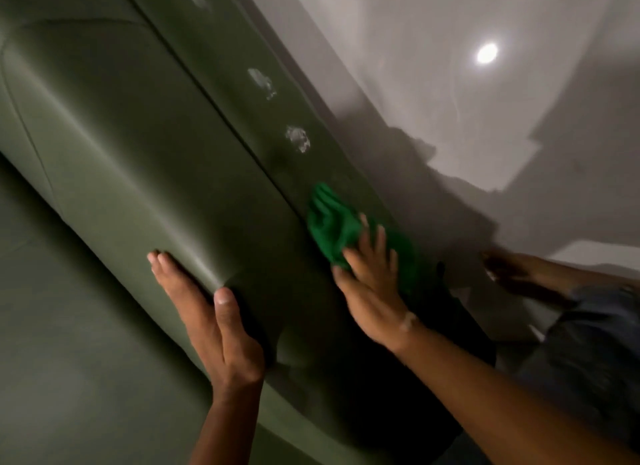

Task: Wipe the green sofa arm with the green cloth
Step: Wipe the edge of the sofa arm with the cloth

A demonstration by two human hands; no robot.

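Green cloth [330, 222] under right hand [372, 291]

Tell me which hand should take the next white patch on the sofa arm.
Right. The right hand presses the green cloth on the sofa arm just short of the nearest white patch; the left hand lies flat, clothless.

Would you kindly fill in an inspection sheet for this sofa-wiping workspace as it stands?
Surface: green sofa arm, with three whitish smudges along its top band.
Job's things: green cloth lies on the top band, under the right hand.
Clutter: nothing seen.
Grippers: left hand lies flat on the arm's rounded side; right hand presses the cloth, fingers fairly straight.
Cables: nothing seen.
Surroundings: pale glossy floor with a bright light spot; a bare foot and denim leg at right.
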